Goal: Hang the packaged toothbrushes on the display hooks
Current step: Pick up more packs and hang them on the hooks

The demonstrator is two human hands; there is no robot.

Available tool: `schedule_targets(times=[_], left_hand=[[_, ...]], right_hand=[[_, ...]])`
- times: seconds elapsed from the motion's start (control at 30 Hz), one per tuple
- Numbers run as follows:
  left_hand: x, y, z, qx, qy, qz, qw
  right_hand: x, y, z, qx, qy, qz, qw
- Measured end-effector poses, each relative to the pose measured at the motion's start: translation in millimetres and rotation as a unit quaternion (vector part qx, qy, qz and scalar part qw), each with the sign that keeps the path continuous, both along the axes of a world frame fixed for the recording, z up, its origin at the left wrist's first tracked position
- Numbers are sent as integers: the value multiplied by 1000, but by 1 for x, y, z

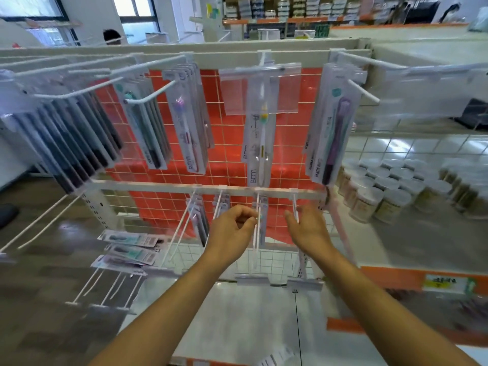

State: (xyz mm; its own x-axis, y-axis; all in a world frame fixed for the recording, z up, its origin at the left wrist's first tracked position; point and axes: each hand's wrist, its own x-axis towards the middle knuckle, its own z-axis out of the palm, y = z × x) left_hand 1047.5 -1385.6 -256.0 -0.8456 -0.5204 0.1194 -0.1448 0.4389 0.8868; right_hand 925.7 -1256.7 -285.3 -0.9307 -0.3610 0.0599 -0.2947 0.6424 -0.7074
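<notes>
left hand [232, 225]: fingers curled, thumb and fingertips closing at long white wire display hook [255, 241] on lower rail, against clear-packaged toothbrush [263, 215] hanging there; blurred, cannot tell if pinching pack or hook. right hand [307, 228]: fingers relaxed, near straight, close together, holding nothing, tips just beside neighbouring white hook [295, 207]. more packaged toothbrushes [260, 138] hang on upper row before red wire grid panel [232, 154]. loose packs [129, 247] lie lower left.
</notes>
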Motion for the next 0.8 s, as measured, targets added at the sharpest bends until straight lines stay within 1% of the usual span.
schedule_targets(times=[0.1, 0.17, 0.27, 0.53, 0.7, 0.8], left_hand=[[14, -17, -2, -33, -19, -3, 999], [27, -30, -1, -74, -24, -1, 997], [48, -53, -1, -136, -41, 5, 990], [111, -126, -10, -229, -98, 30, 968], [157, -172, -27, -238, -150, 51, 958], [185, -194, -37, -257, -183, 70, 946]], right_hand=[[16, -19, -2, 51, -2, 34, 998], [29, -35, -3, 59, -11, 54, 997], [56, -59, 2, 71, -1, 90, 993], [126, -141, 7, 91, 41, 179, 979], [170, -192, -1, 80, 58, 227, 969], [195, -217, -11, 73, 59, 252, 963]])
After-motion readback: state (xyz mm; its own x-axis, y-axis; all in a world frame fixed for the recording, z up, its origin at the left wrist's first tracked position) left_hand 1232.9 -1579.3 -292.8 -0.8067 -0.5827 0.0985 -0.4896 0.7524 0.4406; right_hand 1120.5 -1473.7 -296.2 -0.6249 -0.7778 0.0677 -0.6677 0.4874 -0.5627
